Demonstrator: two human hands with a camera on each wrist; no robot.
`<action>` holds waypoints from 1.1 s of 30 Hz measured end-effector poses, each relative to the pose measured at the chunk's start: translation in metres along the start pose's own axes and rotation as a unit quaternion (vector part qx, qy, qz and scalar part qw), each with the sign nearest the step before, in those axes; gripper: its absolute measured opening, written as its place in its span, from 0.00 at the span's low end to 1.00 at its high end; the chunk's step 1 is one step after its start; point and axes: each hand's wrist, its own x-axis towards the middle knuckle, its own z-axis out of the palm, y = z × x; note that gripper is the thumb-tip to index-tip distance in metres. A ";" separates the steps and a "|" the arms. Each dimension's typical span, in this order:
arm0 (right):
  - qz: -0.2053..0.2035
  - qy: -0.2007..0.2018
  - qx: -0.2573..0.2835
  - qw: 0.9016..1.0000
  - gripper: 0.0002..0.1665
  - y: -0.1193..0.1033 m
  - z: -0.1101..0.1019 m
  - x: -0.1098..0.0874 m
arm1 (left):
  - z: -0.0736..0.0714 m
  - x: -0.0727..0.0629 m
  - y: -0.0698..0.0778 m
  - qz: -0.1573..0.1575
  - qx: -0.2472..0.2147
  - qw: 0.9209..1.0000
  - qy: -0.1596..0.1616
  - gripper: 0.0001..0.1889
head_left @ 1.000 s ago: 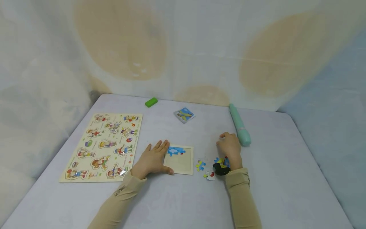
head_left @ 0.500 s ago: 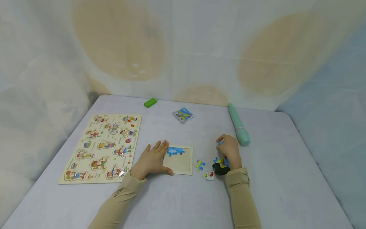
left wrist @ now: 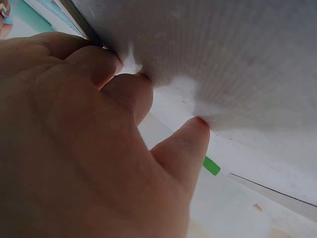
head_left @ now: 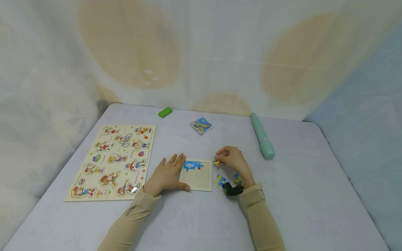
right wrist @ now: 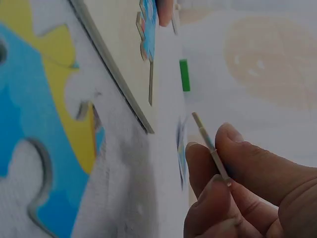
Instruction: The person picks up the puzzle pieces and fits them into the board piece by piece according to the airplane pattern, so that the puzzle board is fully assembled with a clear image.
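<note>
My left hand (head_left: 166, 176) lies with fingers spread along the left side of a small wooden puzzle tray (head_left: 199, 183), its thumb at the lower left corner. Joined blue puzzle pieces (head_left: 192, 165) fill the tray's upper left. Beside the tray's upper right edge, my right hand (head_left: 233, 162) pinches a puzzle piece (head_left: 216, 162) between thumb and fingers. The right wrist view shows that puzzle piece (right wrist: 203, 133) edge-on, above the table. Below the right hand lie a loose yellow-and-blue puzzle piece (head_left: 220, 180) and others (head_left: 238, 179), partly hidden by the wrist and its black camera.
A large wooden board with cartoon figures (head_left: 108, 158) lies on the left. Toward the back are a green block (head_left: 165, 112) and a small picture card (head_left: 202, 126). A mint-green tapered object (head_left: 263, 137) lies at the back right. Cloth hangs behind the table.
My right hand has moved left from above the loose pieces to the tray's right edge, carrying a puzzle piece. My left hand has stayed in place.
</note>
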 end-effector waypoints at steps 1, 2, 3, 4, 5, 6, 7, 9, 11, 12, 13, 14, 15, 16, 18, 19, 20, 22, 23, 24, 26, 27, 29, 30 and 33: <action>0.000 -0.005 0.005 1.000 0.13 -0.001 0.002 0.000 | 0.000 0.000 0.000 0.000 -0.001 1.000 0.000 0.64; 0.001 -0.010 0.013 1.000 0.13 -0.002 0.005 0.000 | 0.000 0.000 0.000 0.000 0.000 1.000 0.000 0.64; 0.003 -0.013 0.022 1.000 0.13 -0.003 0.008 0.000 | 0.000 0.000 0.000 0.000 0.000 1.000 0.001 0.64; 0.005 -0.017 0.029 0.999 0.13 -0.004 0.010 0.001 | 0.000 0.000 0.001 0.000 0.001 1.000 0.000 0.64; 0.006 -0.021 0.037 0.999 0.12 -0.005 0.013 0.002 | 0.000 0.000 0.001 -0.001 0.001 1.000 0.000 0.64; 0.009 -0.024 0.044 0.999 0.12 -0.005 0.016 0.002 | 0.000 0.000 0.000 -0.001 0.001 1.000 0.000 0.64; 0.010 -0.028 0.048 0.998 0.11 -0.005 0.019 0.003 | 0.000 0.000 0.000 -0.001 0.001 1.000 0.000 0.64; 0.009 -0.036 0.051 0.998 0.11 -0.006 0.026 0.004 | 0.000 0.000 0.000 -0.001 0.001 1.000 0.000 0.64; 0.008 -0.046 0.049 0.998 0.10 -0.006 0.031 0.004 | 0.001 0.000 0.000 -0.001 0.003 1.000 -0.002 0.64; 0.007 -0.049 0.047 0.998 0.10 -0.006 0.034 0.004 | 0.001 0.000 0.000 -0.001 0.003 1.000 -0.002 0.64; 0.003 -0.051 0.041 0.998 0.09 -0.007 0.035 0.003 | 0.001 0.000 -0.001 -0.001 0.004 1.000 -0.003 0.64; 0.001 -0.050 0.037 0.998 0.09 -0.007 0.037 0.002 | 0.001 0.000 -0.001 0.000 0.004 1.000 -0.002 0.64; -0.001 -0.047 0.032 0.998 0.08 -0.008 0.038 0.001 | 0.001 0.001 -0.001 0.000 0.005 1.000 -0.002 0.64; -0.001 -0.043 0.026 0.999 0.08 -0.010 0.039 0.000 | 0.001 0.001 -0.001 0.000 0.005 1.000 -0.002 0.64; -0.011 -0.027 0.000 1.000 0.08 -0.011 0.041 -0.002 | 0.001 0.001 -0.001 0.002 0.005 1.000 0.001 0.64; -0.015 -0.018 -0.013 1.000 0.08 -0.012 0.041 -0.002 | 0.001 0.001 -0.001 0.002 0.005 1.000 0.003 0.64; -0.016 -0.010 -0.024 1.000 0.09 -0.013 0.042 -0.002 | 0.001 0.001 -0.001 0.003 0.004 1.000 0.004 0.64; -0.016 0.005 -0.043 0.999 0.09 -0.014 0.043 -0.002 | 0.000 0.002 -0.001 0.004 0.004 1.000 0.006 0.64; -0.017 0.011 -0.050 0.999 0.09 -0.014 0.044 -0.002 | 0.000 0.002 -0.001 0.004 0.003 1.000 0.006 0.64; -0.015 0.014 -0.051 0.999 0.09 -0.014 0.045 -0.002 | -0.001 0.001 -0.001 0.004 0.001 1.000 0.005 0.64; -0.014 0.017 -0.048 0.999 0.10 -0.013 0.046 -0.002 | -0.002 0.001 -0.001 0.003 0.000 1.000 0.004 0.64; -0.015 0.017 -0.044 0.999 0.10 -0.013 0.046 -0.001 | -0.002 0.000 -0.001 0.003 -0.001 1.000 0.004 0.64; -0.015 0.003 -0.030 0.999 0.10 -0.011 0.045 -0.001 | -0.002 0.000 -0.001 0.001 -0.001 1.000 0.002 0.64; -0.011 -0.009 -0.019 1.000 0.11 -0.010 0.043 0.000 | -0.001 0.000 -0.001 0.000 -0.002 1.000 0.001 0.64; 0.006 -0.046 0.000 0.999 0.12 -0.005 0.033 0.001 | 0.000 0.000 -0.001 -0.001 -0.005 1.000 -0.003 0.65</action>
